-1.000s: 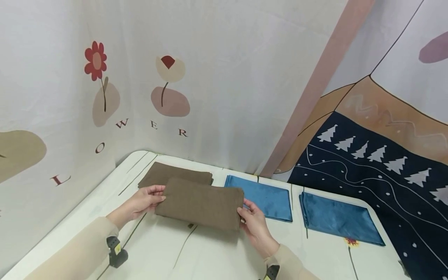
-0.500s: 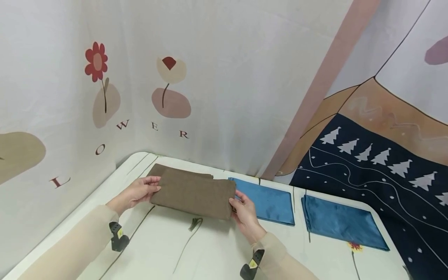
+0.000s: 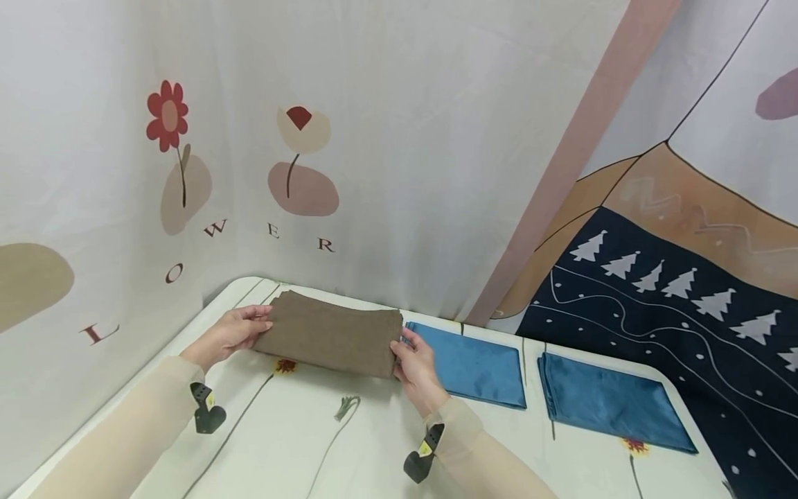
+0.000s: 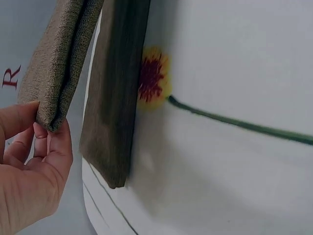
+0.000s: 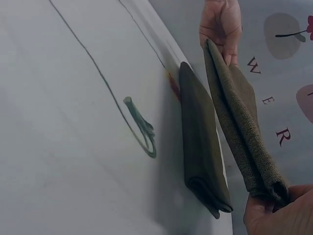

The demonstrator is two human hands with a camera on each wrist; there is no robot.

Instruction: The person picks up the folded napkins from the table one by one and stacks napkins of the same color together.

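A folded brown cloth [image 3: 333, 336] is held level between both hands. My left hand [image 3: 232, 333] pinches its left end, thumb on top and fingers beneath, as the left wrist view shows. At the other end my right hand [image 3: 416, 364] grips the near right corner between thumb and fingers. Below it a second folded brown cloth [image 4: 112, 98] lies on the table; the right wrist view shows this lower cloth [image 5: 203, 142] with a gap under the held cloth [image 5: 239, 127]. From the head, the held cloth hides nearly all of it.
Two folded blue cloths lie on the white flower-printed table [image 3: 262, 443]: one blue cloth [image 3: 480, 367] just right of my right hand, another blue cloth [image 3: 617, 398] farther right. A printed white curtain [image 3: 399, 152] hangs behind the table's back edge.
Both hands have carried the brown cloth away from me and a little left, until it covers the lower brown cloth in the head view. The blue cloths stay in place.
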